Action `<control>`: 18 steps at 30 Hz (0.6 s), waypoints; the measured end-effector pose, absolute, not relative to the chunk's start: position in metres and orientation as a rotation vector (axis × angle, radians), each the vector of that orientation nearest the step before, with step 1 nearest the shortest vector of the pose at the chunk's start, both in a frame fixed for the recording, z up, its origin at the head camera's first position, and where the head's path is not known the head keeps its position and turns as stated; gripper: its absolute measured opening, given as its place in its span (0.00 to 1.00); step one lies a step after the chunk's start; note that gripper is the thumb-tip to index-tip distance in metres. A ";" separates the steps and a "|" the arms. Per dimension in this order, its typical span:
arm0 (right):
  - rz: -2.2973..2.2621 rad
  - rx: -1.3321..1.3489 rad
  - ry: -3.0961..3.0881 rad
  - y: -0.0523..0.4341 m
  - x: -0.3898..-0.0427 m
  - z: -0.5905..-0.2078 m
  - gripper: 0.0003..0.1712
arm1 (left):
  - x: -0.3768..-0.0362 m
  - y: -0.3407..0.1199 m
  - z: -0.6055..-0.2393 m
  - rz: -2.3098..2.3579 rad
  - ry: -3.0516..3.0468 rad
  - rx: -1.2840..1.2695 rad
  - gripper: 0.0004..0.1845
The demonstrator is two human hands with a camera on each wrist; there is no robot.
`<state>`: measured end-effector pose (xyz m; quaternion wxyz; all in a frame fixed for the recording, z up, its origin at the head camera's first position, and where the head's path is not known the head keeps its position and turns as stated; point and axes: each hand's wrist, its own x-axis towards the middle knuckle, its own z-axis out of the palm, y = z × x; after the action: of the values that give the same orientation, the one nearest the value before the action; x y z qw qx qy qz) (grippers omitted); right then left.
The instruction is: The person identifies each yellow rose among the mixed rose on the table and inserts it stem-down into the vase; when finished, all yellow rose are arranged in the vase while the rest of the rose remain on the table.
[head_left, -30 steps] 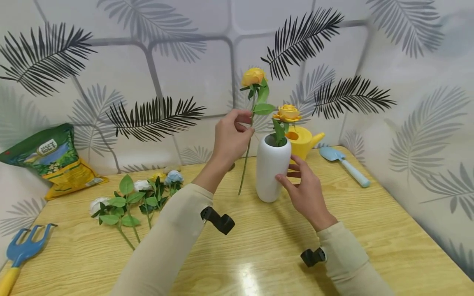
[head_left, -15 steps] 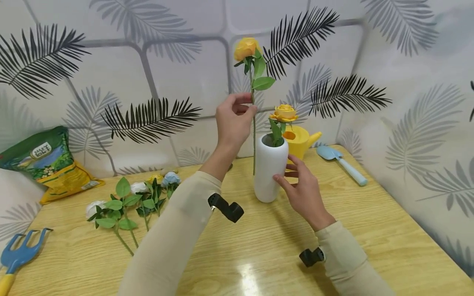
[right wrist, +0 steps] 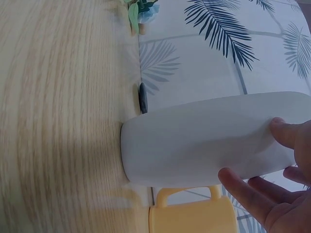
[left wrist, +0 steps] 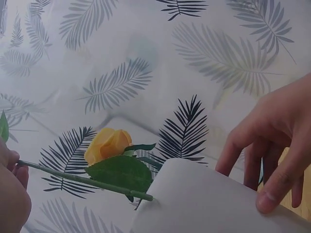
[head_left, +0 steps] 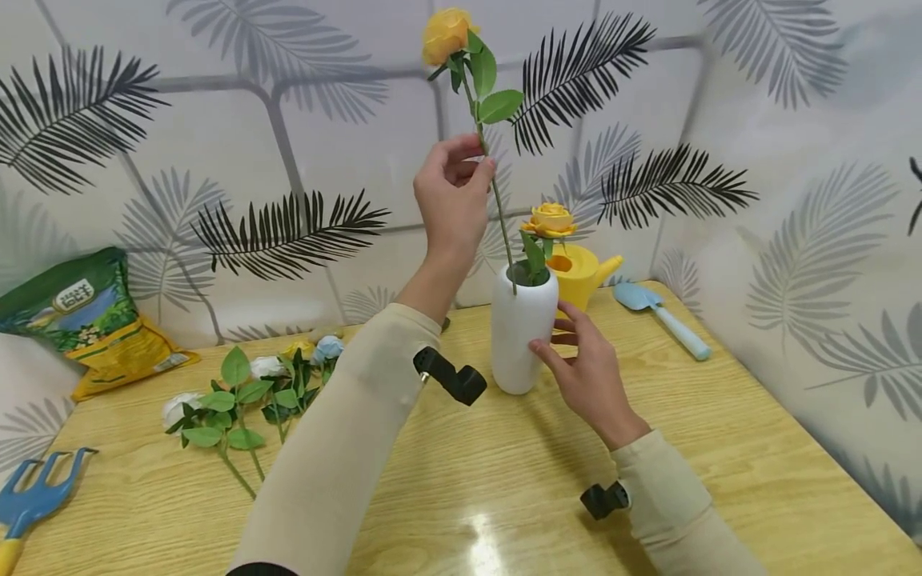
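Up in the head view, my left hand (head_left: 454, 192) pinches the stem of a yellow rose (head_left: 450, 36), partway along it. The rose leans left, and the lower end of its stem overlaps the front rim of a white vase (head_left: 520, 344). In the left wrist view the cut end of that stem (left wrist: 97, 183) is right at the rim. Another yellow rose (head_left: 551, 220) stands in the vase with its leaves at the mouth. My right hand (head_left: 591, 376) holds the vase's right side between thumb and fingers; the vase stands upright on the table.
Behind the vase is a yellow watering can (head_left: 576, 272), with a light blue trowel (head_left: 663, 316) to its right. Several white, yellow and blue flowers (head_left: 238, 400) lie at left. A blue hand fork (head_left: 36, 504) and a green-yellow bag (head_left: 86, 320) are at far left.
My left hand has risen with the rose, which now tilts left. The stem's lower end has gone from beside the vase up to its rim. My right hand stays on the vase.
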<state>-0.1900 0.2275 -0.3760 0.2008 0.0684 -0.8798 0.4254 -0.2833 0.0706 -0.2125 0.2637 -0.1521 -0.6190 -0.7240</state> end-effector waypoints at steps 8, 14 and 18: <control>1.183 0.182 -2.464 0.226 -0.189 -0.376 0.40 | -0.284 0.076 -0.200 -1.976 -1.629 -0.431 0.13; 1.170 0.181 -2.470 0.227 -0.190 -0.375 0.40 | -0.283 0.081 -0.202 -1.959 -1.640 -0.456 0.13; 1.168 0.176 -2.475 0.227 -0.190 -0.375 0.40 | -0.283 0.082 -0.204 -1.946 -1.634 -0.468 0.13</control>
<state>-0.1895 0.2274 -0.3749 0.1983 0.0629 -0.8845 0.4175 -0.2831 0.0824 -0.2036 0.2755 -0.1742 -0.6080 -0.7240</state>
